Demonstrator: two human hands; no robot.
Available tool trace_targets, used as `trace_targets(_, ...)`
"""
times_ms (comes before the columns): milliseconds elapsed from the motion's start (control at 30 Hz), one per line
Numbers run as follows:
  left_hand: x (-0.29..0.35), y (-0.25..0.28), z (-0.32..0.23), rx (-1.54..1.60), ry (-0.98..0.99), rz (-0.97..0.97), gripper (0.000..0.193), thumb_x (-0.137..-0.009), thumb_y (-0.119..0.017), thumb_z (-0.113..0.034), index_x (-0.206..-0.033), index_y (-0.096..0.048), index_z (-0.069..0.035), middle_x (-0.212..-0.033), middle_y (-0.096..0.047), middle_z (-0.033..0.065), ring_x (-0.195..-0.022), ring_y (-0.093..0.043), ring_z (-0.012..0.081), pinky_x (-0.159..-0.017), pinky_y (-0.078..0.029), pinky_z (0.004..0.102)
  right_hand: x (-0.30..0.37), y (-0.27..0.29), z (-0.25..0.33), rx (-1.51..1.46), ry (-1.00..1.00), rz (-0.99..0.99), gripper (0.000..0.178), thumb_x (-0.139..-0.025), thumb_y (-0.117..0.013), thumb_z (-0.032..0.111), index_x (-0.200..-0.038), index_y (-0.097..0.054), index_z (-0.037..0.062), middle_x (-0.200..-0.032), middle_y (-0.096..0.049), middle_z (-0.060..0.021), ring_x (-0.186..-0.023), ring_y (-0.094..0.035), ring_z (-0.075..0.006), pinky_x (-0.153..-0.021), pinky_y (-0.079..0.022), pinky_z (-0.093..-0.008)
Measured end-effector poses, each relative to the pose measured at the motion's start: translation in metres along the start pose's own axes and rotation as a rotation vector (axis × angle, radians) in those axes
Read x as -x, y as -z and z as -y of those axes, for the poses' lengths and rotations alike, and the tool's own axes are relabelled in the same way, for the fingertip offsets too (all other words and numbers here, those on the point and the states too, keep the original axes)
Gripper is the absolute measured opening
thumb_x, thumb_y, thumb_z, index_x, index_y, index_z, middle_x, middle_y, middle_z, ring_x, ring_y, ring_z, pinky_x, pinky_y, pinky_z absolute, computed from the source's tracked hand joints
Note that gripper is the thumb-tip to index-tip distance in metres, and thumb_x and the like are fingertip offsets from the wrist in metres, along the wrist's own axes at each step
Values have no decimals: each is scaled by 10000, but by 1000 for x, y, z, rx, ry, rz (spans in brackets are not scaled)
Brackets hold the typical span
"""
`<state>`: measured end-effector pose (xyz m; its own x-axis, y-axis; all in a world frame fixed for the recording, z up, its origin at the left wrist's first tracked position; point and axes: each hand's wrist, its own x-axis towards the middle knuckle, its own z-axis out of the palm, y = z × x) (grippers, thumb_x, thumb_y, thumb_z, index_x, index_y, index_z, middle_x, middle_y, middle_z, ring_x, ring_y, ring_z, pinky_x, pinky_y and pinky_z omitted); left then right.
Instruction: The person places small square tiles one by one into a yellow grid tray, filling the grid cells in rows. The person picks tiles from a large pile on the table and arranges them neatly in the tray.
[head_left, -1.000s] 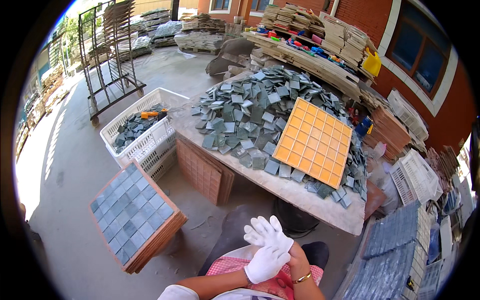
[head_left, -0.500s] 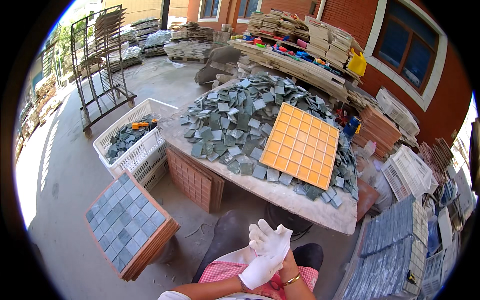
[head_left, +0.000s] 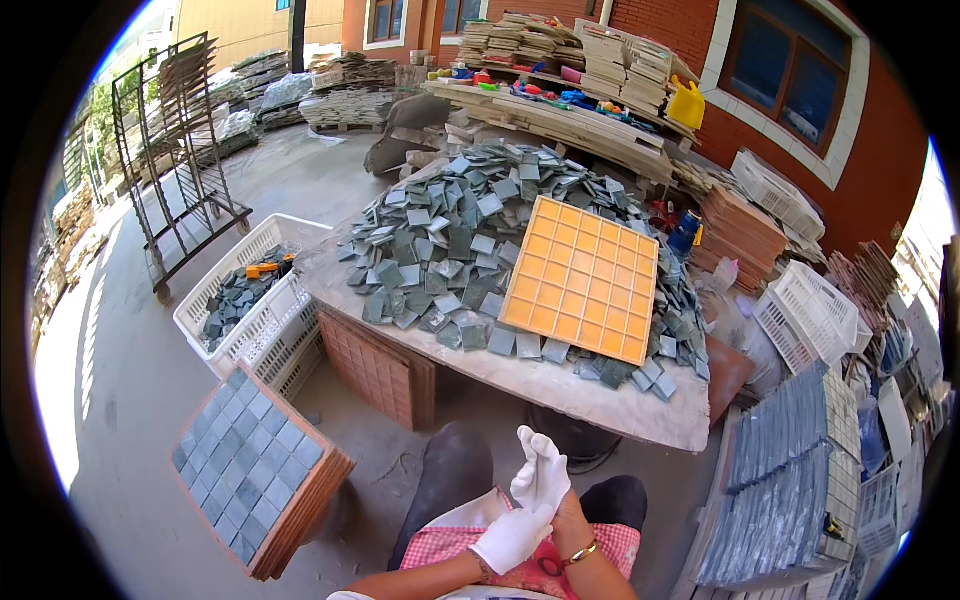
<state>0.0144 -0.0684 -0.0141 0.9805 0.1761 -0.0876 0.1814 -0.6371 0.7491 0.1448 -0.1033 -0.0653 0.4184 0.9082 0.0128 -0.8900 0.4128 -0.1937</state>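
Both my hands wear white gloves above my lap. My right hand (head_left: 541,472) points up with its fingers stretched out, holding nothing. My left hand (head_left: 512,537) is closed at the cuff of the right hand's glove, near the wrist. Beyond them, an orange grid tray (head_left: 583,280) with square cells lies tilted on a heap of grey-green stone tiles (head_left: 440,250). The heap covers much of the worktable (head_left: 640,415). To my left, square tiles (head_left: 250,450) fill the top tray of a reddish-brown stack (head_left: 310,510).
White plastic crates (head_left: 270,335) with loose tiles and an orange tool (head_left: 265,269) stand left of the table. Reddish grid trays (head_left: 370,370) lean under it. Packed tile sheets (head_left: 775,480) stand at the right. A metal rack (head_left: 180,170) is at the far left.
My right hand's fingers have straightened and drawn together, pointing upward. My left hand stays at the right glove's cuff, slightly lower. The whole view has shifted a little.
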Motion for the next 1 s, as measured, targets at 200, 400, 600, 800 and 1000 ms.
trace_targets(200, 1, -6, 8, 99, -248, -171, 127, -907, -578, -158, -946, -537, -44, -818, -607, 188, -764, -609, 385, -644, -479, 444, -13, -20, -12, 296, 149, -118, 189, -887, -613, 133, -1048, -581, 39, -1010, -606, -50, -1017, -619, -291, -924, -493, -393)
trace_targets(400, 9, -2, 6, 252, -185, -171, 98, -869, -616, -79, -879, -534, -27, -764, -561, 182, -711, -580, 366, -628, -459, 406, -3, -48, 7, 487, -56, -538, 322, -793, -588, 80, -1089, -594, -47, -1202, -604, -159, -953, -619, -237, -844, -504, -350)
trace_targets(600, 4, -11, 3, 258, -208, -144, 99, -859, -622, -56, -866, -529, -21, -747, -546, 183, -702, -567, 361, -629, -454, 401, -2, -24, 2, 143, -62, -174, 561, -874, -613, 168, -1357, -396, -16, -1324, -481, -160, -1040, -598, -366, -953, -492, -411)
trace_targets(800, 6, -12, 1, 197, -242, -128, 95, -853, -622, -39, -858, -528, -22, -746, -547, 177, -688, -560, 360, -623, -454, 406, 3, -17, 2, 414, -145, -248, 563, -933, -578, 365, -1393, -399, 95, -1219, -544, -137, -996, -616, -328, -915, -513, -430)
trace_targets(1000, 8, -17, 0, 186, -237, -114, 102, -854, -628, -49, -864, -530, -19, -752, -561, 168, -681, -572, 333, -622, -461, 402, 3, -4, -4, 356, -127, -43, 508, -955, -555, 310, -1390, -431, 78, -1216, -583, -153, -1088, -584, -294, -969, -469, -368)
